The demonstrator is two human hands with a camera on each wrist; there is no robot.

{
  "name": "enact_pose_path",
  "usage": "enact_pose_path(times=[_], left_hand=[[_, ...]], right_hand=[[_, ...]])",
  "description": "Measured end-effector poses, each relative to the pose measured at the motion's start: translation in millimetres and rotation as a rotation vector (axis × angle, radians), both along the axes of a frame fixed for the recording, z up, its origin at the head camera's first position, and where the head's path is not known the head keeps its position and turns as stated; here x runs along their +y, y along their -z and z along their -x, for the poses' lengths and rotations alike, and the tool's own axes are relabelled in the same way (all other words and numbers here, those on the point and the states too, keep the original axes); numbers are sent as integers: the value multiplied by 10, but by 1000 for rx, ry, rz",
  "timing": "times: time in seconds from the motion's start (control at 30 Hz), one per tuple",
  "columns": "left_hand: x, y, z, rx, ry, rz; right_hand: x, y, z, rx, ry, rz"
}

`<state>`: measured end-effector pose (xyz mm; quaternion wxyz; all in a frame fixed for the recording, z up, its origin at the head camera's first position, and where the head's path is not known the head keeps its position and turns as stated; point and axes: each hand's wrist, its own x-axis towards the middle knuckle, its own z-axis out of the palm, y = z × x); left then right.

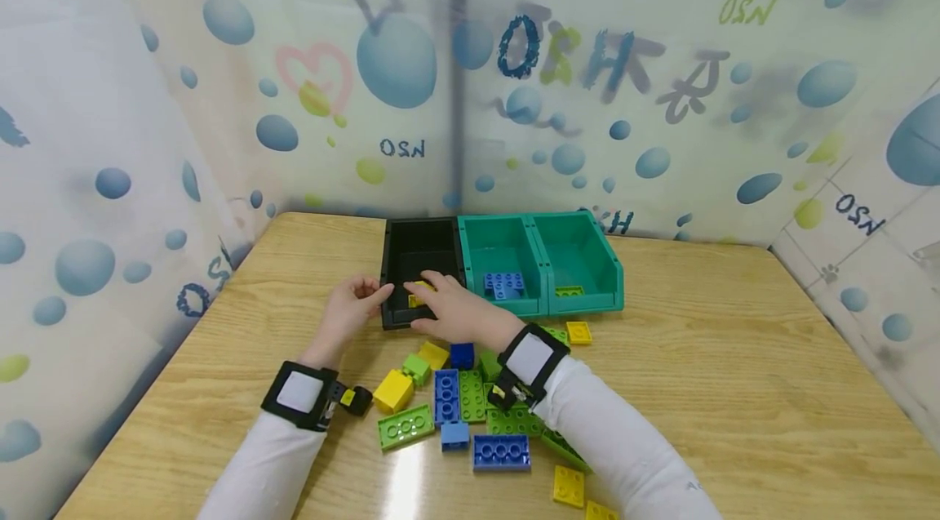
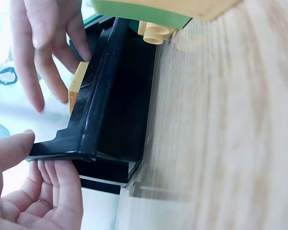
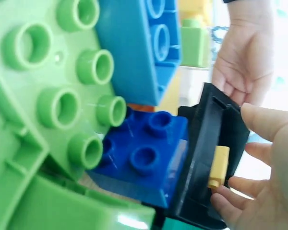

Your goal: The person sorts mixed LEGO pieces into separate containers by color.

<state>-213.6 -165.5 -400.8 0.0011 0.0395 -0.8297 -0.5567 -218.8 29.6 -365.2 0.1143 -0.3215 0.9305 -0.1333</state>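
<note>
A black bin [image 1: 422,236] stands at the left end of a row of bins. My left hand [image 1: 347,312] grips its near left rim, thumb above and curled fingers below in the left wrist view. Over the bin's front part reaches my right hand [image 1: 458,313], its fingers spread. Beneath them a yellow brick [image 3: 220,165] lies inside the bin; a fingertip is at its end in the right wrist view, and the fingers are not closed round it. Part of that brick is hidden by the right hand in the head view.
Two joined green bins [image 1: 583,304] adjoin on the right, holding blue bricks [image 1: 504,285] and a yellow-green brick [image 1: 569,291]. Loose bricks, such as a dark blue brick [image 1: 462,355], a yellow brick [image 1: 394,391] and a green brick [image 1: 406,427], lie in front, partly under the right forearm.
</note>
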Motion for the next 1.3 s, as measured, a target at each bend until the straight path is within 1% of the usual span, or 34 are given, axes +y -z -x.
enact_pose_path(times=[0.23, 0.37, 0.5, 0.67, 0.77, 0.9, 0.97, 1.07, 1.3], left_hand=[[10, -6, -1, -9, -5, 14], [13, -7, -4, -12, -9, 26], [9, -12, -6, -22, -11, 21], [8, -14, 0, -35, -6, 25], [10, -21, 0, -41, -7, 21], [7, -33, -6, -40, -9, 18], [5, -39, -7, -38, -7, 23], [3, -40, -5, -42, -6, 25], [11, -29, -7, -65, -13, 18]], right_hand=[[204, -100, -80, -47, 7, 95], [324, -158, -132, -41, 11, 128], [462, -172, -174, -21, -26, 145], [676, -173, -236, -27, -66, 186], [816, -174, -296, -22, -83, 208], [1010, -168, -404, -4, -93, 272], [1107, -167, -457, 9, -93, 310], [1249, -161, -530, 10, -79, 331], [1588, -143, -705, -51, -45, 326]])
